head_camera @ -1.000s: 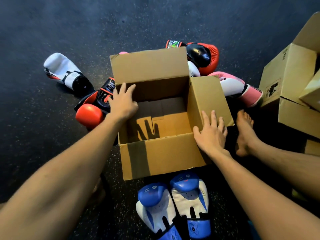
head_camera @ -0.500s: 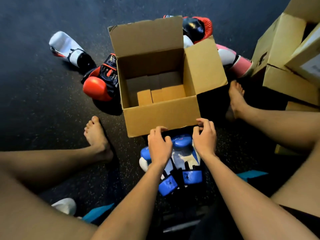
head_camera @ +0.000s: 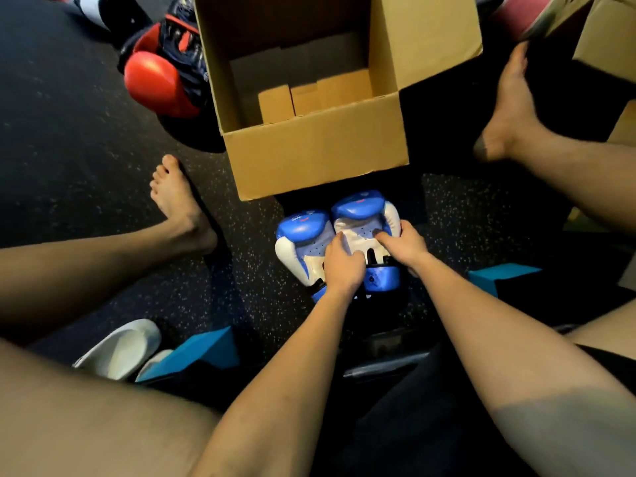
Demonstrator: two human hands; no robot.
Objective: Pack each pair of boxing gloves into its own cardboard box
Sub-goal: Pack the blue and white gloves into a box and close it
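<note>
- White slipper (head_camera: 120, 349), 8 o'clock of frame, on the dark speckled floor (head_camera: 86, 139).
- Red-and-black glove (head_camera: 158, 80) lies against the open cardboard box (head_camera: 316, 153) at the box's 9 o'clock. Its markings are too blurred to read.
- Bare left foot (head_camera: 179, 204) on the floor, at 8 o'clock from the box.
- Box stands upright with flaps up; only folded bottom flaps show inside. No print on the wall facing the camera.
- Blue-and-white gloves (head_camera: 303, 232), the pair, lie side by side on the floor just at the box's 6 o'clock, blue padding toward the box, cuffs toward the person. Small logo on each blue pad, not legible.
- Left hand (head_camera: 344, 266) is on the pair where the two gloves meet. Fingers are bent down over the palm sides near the cuffs, clasping; which of the two gloves it clasps cannot be told.
- Right hand (head_camera: 404, 246) grips the glove on the pair's 3 o'clock side: thumb across its white palm, fingers wrapped round its outer edge.
- Bare right foot (head_camera: 509, 108), 3 o'clock of the box.
- Second cardboard box (head_camera: 605, 39), 1 o'clock of frame, cut off by the edge.
</note>
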